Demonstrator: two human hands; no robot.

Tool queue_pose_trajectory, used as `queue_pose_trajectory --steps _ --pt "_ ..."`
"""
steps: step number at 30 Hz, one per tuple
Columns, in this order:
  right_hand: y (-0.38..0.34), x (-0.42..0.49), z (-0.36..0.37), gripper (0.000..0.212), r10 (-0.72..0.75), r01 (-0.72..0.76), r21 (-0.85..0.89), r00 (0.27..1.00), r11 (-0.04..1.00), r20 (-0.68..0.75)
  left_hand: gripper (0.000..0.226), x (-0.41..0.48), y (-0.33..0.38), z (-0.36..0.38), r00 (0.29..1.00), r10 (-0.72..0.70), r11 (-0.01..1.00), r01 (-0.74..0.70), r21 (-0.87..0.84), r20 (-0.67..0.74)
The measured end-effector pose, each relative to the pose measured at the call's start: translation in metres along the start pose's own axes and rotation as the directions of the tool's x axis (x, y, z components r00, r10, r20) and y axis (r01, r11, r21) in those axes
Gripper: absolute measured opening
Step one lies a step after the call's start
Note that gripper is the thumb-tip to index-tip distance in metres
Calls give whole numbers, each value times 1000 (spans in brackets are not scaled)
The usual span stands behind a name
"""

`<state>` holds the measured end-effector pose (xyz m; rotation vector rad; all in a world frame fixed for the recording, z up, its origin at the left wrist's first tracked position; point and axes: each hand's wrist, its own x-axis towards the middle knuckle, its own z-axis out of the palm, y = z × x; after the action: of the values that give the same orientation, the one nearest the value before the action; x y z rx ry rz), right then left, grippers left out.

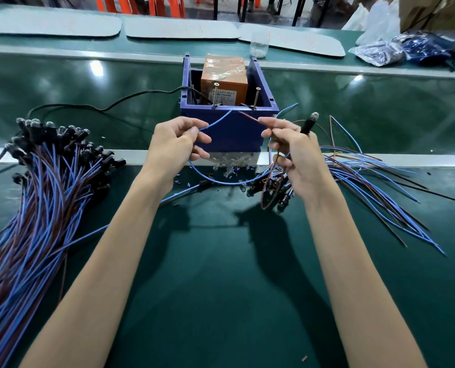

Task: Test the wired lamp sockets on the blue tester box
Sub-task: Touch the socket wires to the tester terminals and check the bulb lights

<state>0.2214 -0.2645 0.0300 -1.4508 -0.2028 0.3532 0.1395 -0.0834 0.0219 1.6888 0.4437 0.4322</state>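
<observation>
1. Currently one socket [306,127] is in mid-test. Both its leads are raised to the blue tester box [231,134], but neither bare tip looks to touch a contact. I judge this test not yet made.
2. Left of the box lies a big, combed bundle [48,179] of wired sockets. To the right, a looser heap [367,179] fans out over the worktop [221,274]. Which pile is tested and which is waiting cannot be told from this view. With many pieces on both sides, the job seems to be somewhere in its middle.
3. The left hand [177,142] pinches the blue wire [215,120], its fingers [194,132] closed on it. The wire's tip reaches up to the box's front rim, just short of the left screw [214,95].
4. The right hand [294,158] pinches the brown wire [249,116] at its fingertips [267,124]. The wire's tip lies between the two screws, close to the right screw [256,98] but apart from it.
5. That same hand also holds the black socket upright, farther back. Its small bulb [314,116] pokes above the knuckles.
6. Whether the bulb glows is too faint to tell.
</observation>
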Motion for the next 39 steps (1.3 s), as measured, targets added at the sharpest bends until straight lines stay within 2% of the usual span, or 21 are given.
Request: queue_pose_trajectory --steps 3,5,7,9,11,13,15,17,19,20,21,22,23,25,27,28,29,31,36,38,39 --pt "-12 -2 -9 38 100 -76 -175 986 982 134 20 -6 5 -6 967 -8 998 -10 70 256" --pt "-22 0 -19 56 102 -74 -364 993 928 60 16 -8 7 -14 876 -36 980 -63 189 480" --pt "-30 0 -32 66 17 -46 -463 998 885 -67 11 -9 6 -22 777 -110 928 -143 345 619" --pt "-36 -2 -43 64 -82 23 -340 984 940 -160 10 -8 3 -28 761 -200 837 -194 511 617" --pt "-41 -7 -50 57 -234 194 -176 940 965 -249 8 -2 -3 -33 824 -232 700 -227 677 516" --pt "-44 -8 -49 45 -367 362 -78 875 929 -317 13 3 -10 -38 872 -249 581 -214 785 422" --pt "-41 -5 -46 33 -485 479 -111 800 871 -354 22 6 -15 -41 878 -303 510 -180 841 371" --pt "-36 -3 -45 25 -661 551 -365 651 750 -375 29 6 -19 -42 865 -360 467 -158 870 350" --pt "-32 -2 -43 23 -854 573 -645 440 505 -277 26 6 -21 -41 858 -373 469 -155 869 354" --pt "-31 -2 -41 22 -907 566 -725 369 393 -203 22 6 -22 -40 855 -367 475 -167 864 367" --pt "-29 -2 -40 22 -929 551 -770 340 322 -145 19 7 -23 -39 849 -361 475 -187 860 385" --pt "-26 -1 -40 22 -935 530 -803 343 274 -93 19 7 -24 -37 842 -357 470 -211 857 404" --pt "-22 0 -39 23 -921 502 -827 386 252 -47 20 7 -24 -36 837 -354 465 -229 855 417" --pt "-12 3 -40 30 -806 417 -857 592 303 4 21 7 -24 -35 840 -329 468 -251 847 431" --pt "3 8 -44 33 -546 266 -895 837 359 30 21 6 -23 -34 855 -275 485 -272 831 440" --pt "12 11 -46 32 -379 174 -925 925 337 35 21 6 -22 -34 861 -239 496 -289 819 449" --pt "20 13 -48 31 -215 95 -952 976 290 32 21 6 -20 -32 866 -200 511 -307 803 459" --pt "32 15 -48 34 -16 30 -981 999 191 27 19 5 -15 -29 870 -124 546 -341 765 477" --pt "33 19 -49 44 6 -10 -983 1000 181 -9 22 -5 -2 -16 873 27 670 -378 639 488" --pt "27 19 -48 40 -24 82 -966 997 244 78 19 -9 2 -10 877 113 728 -393 562 467" --pt "22 16 -46 38 -42 159 -925 987 346 154 16 -11 3 -5 876 168 750 -411 518 452"
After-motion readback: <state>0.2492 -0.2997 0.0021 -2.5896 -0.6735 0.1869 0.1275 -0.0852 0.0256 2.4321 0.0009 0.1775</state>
